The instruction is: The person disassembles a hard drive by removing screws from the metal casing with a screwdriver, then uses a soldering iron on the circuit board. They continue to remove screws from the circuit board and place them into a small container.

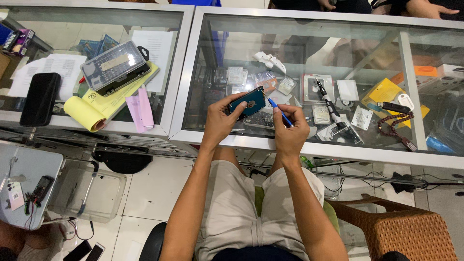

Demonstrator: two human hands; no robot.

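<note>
Both hands [220, 121] [290, 130] grip: your left fingers hold the teal drive [247, 103] near the bench's front edge; right fingers aim a blue screwdriver [279, 110], seemingly at its right edge.

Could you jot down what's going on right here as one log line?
left hand: holds teal hard drive | right hand: holds blue screwdriver, tip at drive edge | surface: glass counter | nearby: black screwdriver, bead string

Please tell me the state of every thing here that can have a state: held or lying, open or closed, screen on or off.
Left hand: closed around the hard drive.
Hard drive: held above the glass counter, blue circuit-board side up.
Right hand: gripping the blue screwdriver.
Blue screwdriver: held, tip at the drive's edge.
Bit case: lid closed, lying on yellow paper.
Black phone: screen off, lying flat.
</note>
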